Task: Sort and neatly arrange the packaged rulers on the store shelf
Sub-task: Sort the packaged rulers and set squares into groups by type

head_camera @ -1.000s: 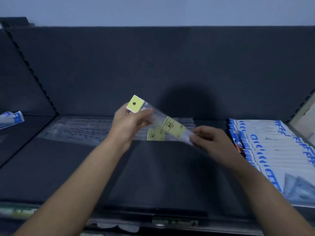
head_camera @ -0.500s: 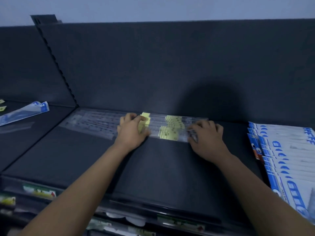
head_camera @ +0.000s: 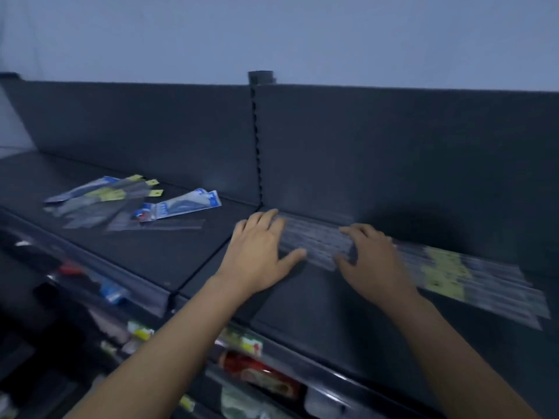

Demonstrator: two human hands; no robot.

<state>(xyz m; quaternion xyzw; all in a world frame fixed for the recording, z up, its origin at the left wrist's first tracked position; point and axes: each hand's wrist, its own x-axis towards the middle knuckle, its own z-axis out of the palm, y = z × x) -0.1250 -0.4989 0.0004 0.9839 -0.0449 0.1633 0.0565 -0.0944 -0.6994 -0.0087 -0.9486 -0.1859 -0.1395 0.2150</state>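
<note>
Rulers in clear sleeves [head_camera: 316, 241] lie flat in an overlapping row at the back of the dark shelf [head_camera: 302, 300], close against the back panel [head_camera: 393, 152]. Their long axis runs left to right along that panel and trails off to the right, where yellow labels [head_camera: 443, 269] show through the plastic. Both hands sit on the row's left part. The left hand [head_camera: 260, 252] lies palm-down at the very left end, fingers straight and spread, thumb stretched toward the right hand [head_camera: 373, 257], which rests just beside it with fingers spread and only lightly bent over the sleeves. Neither grips anything; both seem to be pressing or squaring the stack. The unsorted stock lies the other way: a loose pile [head_camera: 96, 201] of packets, with a blue-and-white packet [head_camera: 184, 207] at its right edge, is scattered at mixed angles on the next shelf section, left of the slotted upright [head_camera: 257, 146] and well apart from the row. The left hand is nearer to it, so a reach leftward looks like the natural next move, each packet then turned until its length matches the row's.
</note>
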